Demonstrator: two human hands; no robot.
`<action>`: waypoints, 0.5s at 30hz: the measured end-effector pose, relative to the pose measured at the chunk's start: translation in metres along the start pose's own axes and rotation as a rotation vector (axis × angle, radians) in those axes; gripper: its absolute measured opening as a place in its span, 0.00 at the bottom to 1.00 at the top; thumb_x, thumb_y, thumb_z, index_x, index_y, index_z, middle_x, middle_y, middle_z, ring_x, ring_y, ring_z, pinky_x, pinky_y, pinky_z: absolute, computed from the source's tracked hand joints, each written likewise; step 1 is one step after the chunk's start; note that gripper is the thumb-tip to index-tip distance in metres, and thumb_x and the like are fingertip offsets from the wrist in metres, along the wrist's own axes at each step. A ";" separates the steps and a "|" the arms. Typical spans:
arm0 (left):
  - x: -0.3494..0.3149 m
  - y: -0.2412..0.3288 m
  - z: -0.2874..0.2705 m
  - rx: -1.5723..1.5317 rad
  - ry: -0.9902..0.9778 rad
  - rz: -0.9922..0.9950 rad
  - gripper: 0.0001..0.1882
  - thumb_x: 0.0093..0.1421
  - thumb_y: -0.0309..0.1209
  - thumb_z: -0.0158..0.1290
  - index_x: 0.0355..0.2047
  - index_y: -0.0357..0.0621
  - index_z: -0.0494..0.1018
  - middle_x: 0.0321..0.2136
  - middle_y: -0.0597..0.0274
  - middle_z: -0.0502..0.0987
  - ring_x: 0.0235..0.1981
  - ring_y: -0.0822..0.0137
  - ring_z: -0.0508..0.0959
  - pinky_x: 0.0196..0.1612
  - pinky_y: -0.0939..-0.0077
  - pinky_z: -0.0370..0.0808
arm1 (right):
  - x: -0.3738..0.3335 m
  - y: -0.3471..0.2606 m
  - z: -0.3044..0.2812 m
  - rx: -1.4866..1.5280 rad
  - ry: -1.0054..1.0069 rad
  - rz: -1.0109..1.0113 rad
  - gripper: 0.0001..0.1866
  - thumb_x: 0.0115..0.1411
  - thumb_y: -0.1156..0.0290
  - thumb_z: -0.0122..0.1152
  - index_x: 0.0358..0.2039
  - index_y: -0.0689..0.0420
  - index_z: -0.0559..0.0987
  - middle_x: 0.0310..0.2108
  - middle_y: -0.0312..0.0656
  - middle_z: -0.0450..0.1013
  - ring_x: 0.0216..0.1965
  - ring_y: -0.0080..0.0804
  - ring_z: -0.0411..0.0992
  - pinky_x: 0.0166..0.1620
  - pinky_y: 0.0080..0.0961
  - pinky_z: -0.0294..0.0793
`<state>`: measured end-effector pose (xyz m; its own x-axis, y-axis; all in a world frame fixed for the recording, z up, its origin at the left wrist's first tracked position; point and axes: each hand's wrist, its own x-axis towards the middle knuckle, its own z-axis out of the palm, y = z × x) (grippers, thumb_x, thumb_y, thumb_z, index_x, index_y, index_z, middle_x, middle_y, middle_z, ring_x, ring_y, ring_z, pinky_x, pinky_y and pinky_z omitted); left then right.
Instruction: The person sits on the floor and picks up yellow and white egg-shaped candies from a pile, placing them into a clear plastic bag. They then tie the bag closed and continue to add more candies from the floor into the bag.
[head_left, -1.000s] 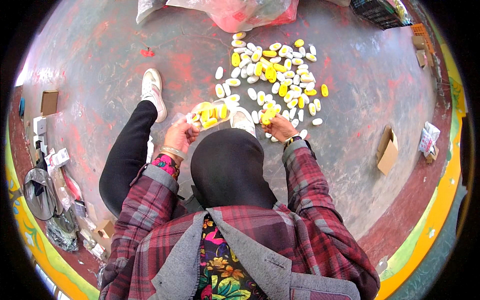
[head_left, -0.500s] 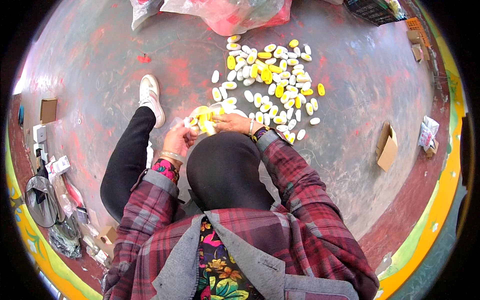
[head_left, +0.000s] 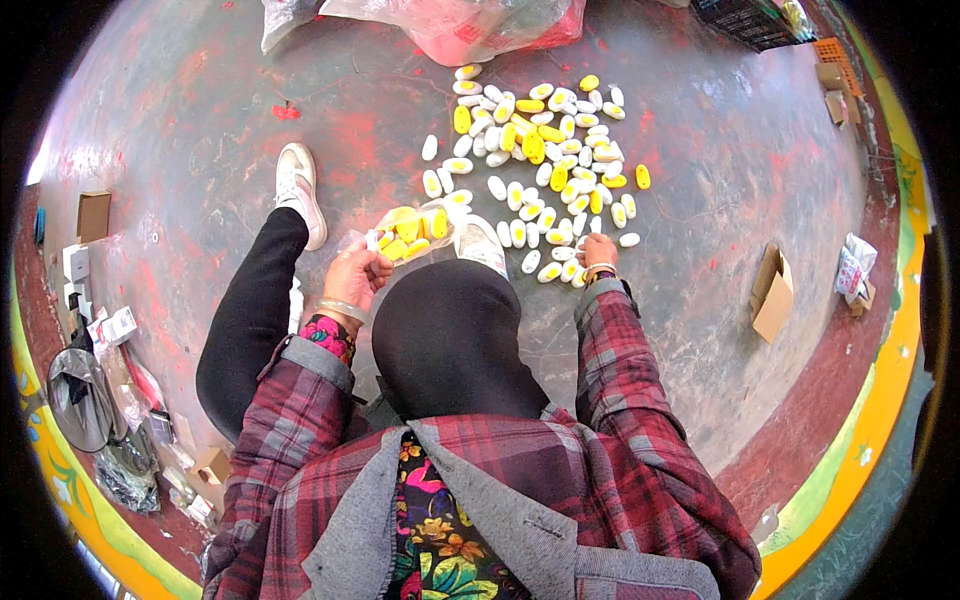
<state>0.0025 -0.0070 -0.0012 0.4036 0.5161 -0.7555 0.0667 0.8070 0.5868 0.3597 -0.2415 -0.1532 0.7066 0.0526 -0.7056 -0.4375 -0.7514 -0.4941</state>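
My left hand (head_left: 360, 271) is closed on the gathered edge of a clear plastic bag (head_left: 399, 214). Inside the bag lie several yellow and white oval pieces (head_left: 409, 230). A loose spread of similar oval pieces (head_left: 535, 148), white with yellow centres or wholly yellow, covers the floor beyond my right knee. At the near right edge of that spread, my right hand (head_left: 599, 252) is down among the pieces with its fingers curled together. Whatever is between those fingers, if anything, is too small and hidden to make out.
Large plastic sacks (head_left: 470, 28) lie at the far edge. A dark crate (head_left: 750, 22) stands far right. An open cardboard box (head_left: 773, 293) sits on the floor to the right. Along the left wall are small boxes (head_left: 95, 217) and bags. My shoes (head_left: 298, 190) rest beside the bag.
My right hand has left the bag and moved right to the near edge of the loose pieces. My left hand has stayed at the bag, whose contents now show more plainly.
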 end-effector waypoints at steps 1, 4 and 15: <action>0.001 0.000 0.001 -0.001 -0.004 -0.004 0.18 0.54 0.27 0.42 0.46 0.41 0.66 0.18 0.66 0.72 0.19 0.76 0.71 0.23 0.84 0.65 | 0.005 0.008 0.002 -0.145 0.043 -0.134 0.14 0.48 0.69 0.55 0.36 0.60 0.74 0.32 0.47 0.74 0.37 0.36 0.73 0.34 0.27 0.72; 0.000 -0.001 -0.002 -0.005 0.015 -0.002 0.18 0.54 0.27 0.42 0.46 0.41 0.66 0.18 0.67 0.72 0.19 0.76 0.71 0.23 0.85 0.65 | -0.019 0.001 0.027 -0.542 0.105 -0.511 0.17 0.49 0.68 0.53 0.42 0.54 0.72 0.36 0.53 0.72 0.40 0.51 0.70 0.43 0.39 0.69; 0.000 -0.001 0.001 -0.044 0.029 -0.029 0.17 0.54 0.28 0.42 0.45 0.41 0.66 0.18 0.67 0.72 0.18 0.77 0.70 0.22 0.86 0.65 | -0.031 -0.015 0.060 -0.943 -0.080 -0.320 0.24 0.49 0.59 0.58 0.45 0.55 0.65 0.40 0.52 0.71 0.43 0.46 0.70 0.44 0.34 0.69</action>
<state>0.0037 -0.0076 -0.0016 0.3755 0.5001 -0.7803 0.0374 0.8331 0.5519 0.3112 -0.1920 -0.1541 0.6593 0.3618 -0.6591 0.4114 -0.9073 -0.0865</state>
